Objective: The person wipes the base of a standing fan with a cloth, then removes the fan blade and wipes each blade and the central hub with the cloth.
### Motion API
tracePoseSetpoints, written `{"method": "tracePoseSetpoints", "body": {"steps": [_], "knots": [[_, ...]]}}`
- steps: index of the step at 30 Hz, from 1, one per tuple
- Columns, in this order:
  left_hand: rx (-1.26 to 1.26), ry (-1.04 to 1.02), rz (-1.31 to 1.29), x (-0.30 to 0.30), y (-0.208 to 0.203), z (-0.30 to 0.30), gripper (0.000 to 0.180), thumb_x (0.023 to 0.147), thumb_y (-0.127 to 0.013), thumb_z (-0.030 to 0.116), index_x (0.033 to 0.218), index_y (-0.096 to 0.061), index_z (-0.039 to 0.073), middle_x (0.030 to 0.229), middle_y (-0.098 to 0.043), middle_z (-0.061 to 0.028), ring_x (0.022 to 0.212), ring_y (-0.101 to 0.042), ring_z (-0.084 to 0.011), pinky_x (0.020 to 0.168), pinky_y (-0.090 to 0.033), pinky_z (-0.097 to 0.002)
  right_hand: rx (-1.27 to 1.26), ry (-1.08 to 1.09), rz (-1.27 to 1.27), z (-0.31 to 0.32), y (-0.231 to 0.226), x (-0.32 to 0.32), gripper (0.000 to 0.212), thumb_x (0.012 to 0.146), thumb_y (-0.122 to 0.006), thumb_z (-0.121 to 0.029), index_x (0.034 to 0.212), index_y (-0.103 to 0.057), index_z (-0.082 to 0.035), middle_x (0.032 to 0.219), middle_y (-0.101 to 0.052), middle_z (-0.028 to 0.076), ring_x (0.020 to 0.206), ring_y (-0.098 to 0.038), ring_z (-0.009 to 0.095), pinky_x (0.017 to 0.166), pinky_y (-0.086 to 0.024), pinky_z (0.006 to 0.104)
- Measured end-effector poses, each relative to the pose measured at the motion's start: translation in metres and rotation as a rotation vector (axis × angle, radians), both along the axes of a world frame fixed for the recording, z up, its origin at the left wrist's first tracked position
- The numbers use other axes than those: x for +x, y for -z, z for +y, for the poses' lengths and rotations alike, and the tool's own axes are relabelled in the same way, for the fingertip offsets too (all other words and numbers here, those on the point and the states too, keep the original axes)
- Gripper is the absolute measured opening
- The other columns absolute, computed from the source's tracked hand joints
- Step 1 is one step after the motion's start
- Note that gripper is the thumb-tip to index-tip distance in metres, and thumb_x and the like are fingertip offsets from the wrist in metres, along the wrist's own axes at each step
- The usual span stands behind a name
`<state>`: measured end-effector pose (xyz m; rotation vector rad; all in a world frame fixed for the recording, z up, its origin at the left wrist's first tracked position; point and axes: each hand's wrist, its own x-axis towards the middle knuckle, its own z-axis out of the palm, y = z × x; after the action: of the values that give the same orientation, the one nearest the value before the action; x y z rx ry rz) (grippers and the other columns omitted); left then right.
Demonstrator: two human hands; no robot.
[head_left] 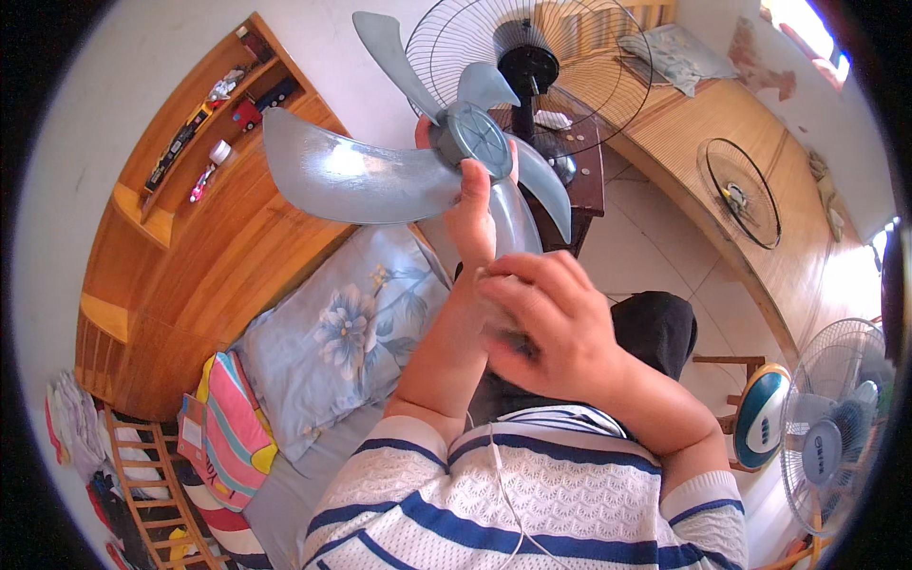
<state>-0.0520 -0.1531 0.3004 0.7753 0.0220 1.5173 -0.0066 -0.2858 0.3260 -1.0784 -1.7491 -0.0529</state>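
A grey, translucent fan blade [361, 180] with several broad vanes is held up in front of me. My left hand [471, 223] grips it near the round hub, thumb on the near side and most fingers hidden behind. Close to my left wrist, my right hand [560, 318] is curled, its fingers slightly blurred. Something small and dark seems to lie under those fingers, but I cannot make out what. Behind the blade stands a black fan motor [527, 68] with a round wire rear guard [608, 123] around it.
The fan stands by a dark red cabinet [587, 180]. A round front guard [774, 204] lies on a mat-covered bed [665, 142] at right. Another fan [826, 451] stands at lower right. A blue flowered pillow [332, 332] lies left, below a wooden headboard shelf [190, 256] holding toys.
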Motion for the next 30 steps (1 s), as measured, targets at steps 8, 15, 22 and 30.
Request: {"method": "tracePoseSetpoints", "body": {"steps": [8,15,22,30], "knots": [[-0.024,-0.011,0.017,-0.005,0.006,0.001,0.077,0.088,-0.070,0.036,0.150,-0.025,0.030,0.142,-0.039,0.0016,0.131,-0.038,-0.0238,0.109,-0.027,-0.0622,0.097,-0.165,-0.273,-0.005,0.008,-0.004,0.034,0.068,-0.079,-0.018,0.098,-0.066,-0.009,0.104,-0.062,0.008,0.085,-0.059,0.023,0.066,-0.053,0.0310],[-0.026,0.039,0.010,0.000,0.008,0.006,0.076,0.087,-0.069,0.044,0.149,-0.027,0.032,0.143,-0.039,0.0005,0.132,-0.039,-0.0253,0.108,-0.028,-0.0622,0.151,-0.277,-0.343,-0.012,0.011,-0.005,0.026,0.068,-0.076,-0.011,0.093,-0.071,-0.008,0.100,-0.067,0.008,0.088,-0.059,0.019,0.063,-0.054,0.0267],[0.002,0.112,0.013,-0.004,-0.001,0.007,0.069,0.086,-0.066,0.052,0.144,-0.037,0.029,0.140,-0.045,-0.0023,0.131,-0.042,-0.0262,0.108,-0.029,-0.0626,0.147,-0.419,-0.226,-0.019,0.006,0.009,0.019,0.071,-0.076,-0.009,0.088,-0.071,-0.006,0.098,-0.067,0.010,0.081,-0.061,0.019,0.063,-0.053,0.0259],[-0.037,0.269,-0.087,0.001,-0.002,-0.004,0.077,0.084,-0.070,0.050,0.146,-0.031,0.031,0.137,-0.044,-0.0005,0.128,-0.045,-0.0235,0.106,-0.039,-0.0533,0.007,-0.102,-0.076,0.000,0.000,0.006,0.030,0.062,-0.070,-0.005,0.093,-0.066,-0.006,0.101,-0.060,0.006,0.085,-0.059,0.023,0.069,-0.054,0.0312]]}}
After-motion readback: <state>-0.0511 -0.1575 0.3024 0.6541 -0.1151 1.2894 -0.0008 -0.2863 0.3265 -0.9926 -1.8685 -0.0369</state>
